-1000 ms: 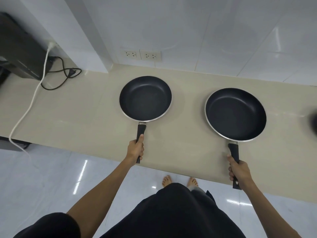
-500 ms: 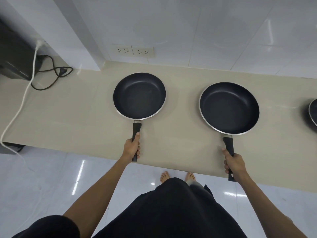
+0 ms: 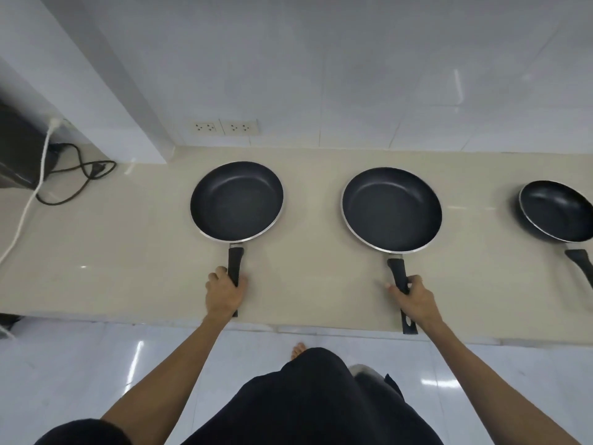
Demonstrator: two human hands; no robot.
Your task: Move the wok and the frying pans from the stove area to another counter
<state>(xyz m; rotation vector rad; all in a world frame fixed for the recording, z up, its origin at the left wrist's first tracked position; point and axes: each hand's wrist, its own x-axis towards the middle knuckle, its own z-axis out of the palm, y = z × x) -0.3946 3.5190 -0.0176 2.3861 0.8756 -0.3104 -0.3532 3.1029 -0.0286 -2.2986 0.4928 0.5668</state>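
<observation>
I am holding two frying pans on the beige counter (image 3: 128, 252): left hand (image 3: 224, 292) closed on left pan (image 3: 236, 200) handle, right hand (image 3: 414, 300) closed on middle pan (image 3: 391, 209) handle. Probably stiff, light, front-heavy, so I am gripping mid-handle. Third pan (image 3: 558, 210) resting at right, untouched.

Wall sockets (image 3: 223, 127), tangled black cord (image 3: 80, 175)

Even, soft light; glare streaks on the floor (image 3: 136, 358); wide-angle bending at the edges.

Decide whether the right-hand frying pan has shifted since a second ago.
Yes, slightly toward the wall: the right frying pan handle overhung the counter front edge; now it ends about level.
</observation>
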